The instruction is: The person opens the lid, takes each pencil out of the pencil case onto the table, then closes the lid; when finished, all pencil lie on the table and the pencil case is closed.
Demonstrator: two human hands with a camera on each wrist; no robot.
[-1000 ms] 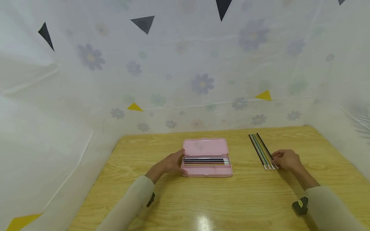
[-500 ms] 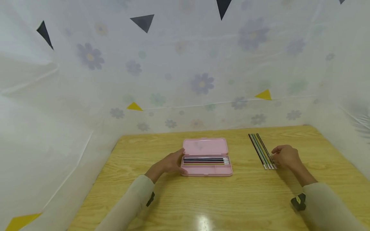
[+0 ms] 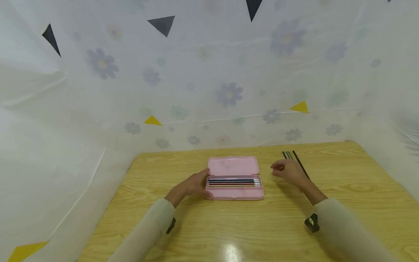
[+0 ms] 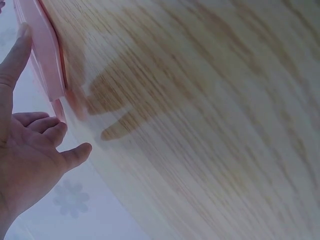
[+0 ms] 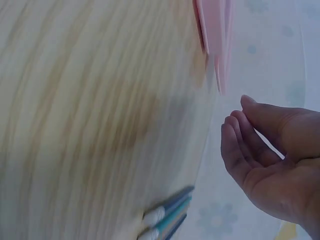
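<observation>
While your left hand (image 3: pixel 195 185) touched the open pink case (image 3: pixel 234 178) at its 9 o'clock end, fingers relaxed, your right hand (image 3: pixel 288 171) hovered empty and loosely curled at 3 o'clock, over the pencils (image 3: pixel 296 159)

I'm seeing the pink pencil case (image 3: pixel 234 178) lying open mid-table, pencils inside; the loose pencils (image 3: pixel 296 160) are lying parallel to its right.

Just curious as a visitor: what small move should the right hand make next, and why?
Probably pinch one of the loose pencils beside it: the right hand looks empty, the pink case lies open with pencils already inside, and the left hand rests at its end.
</observation>
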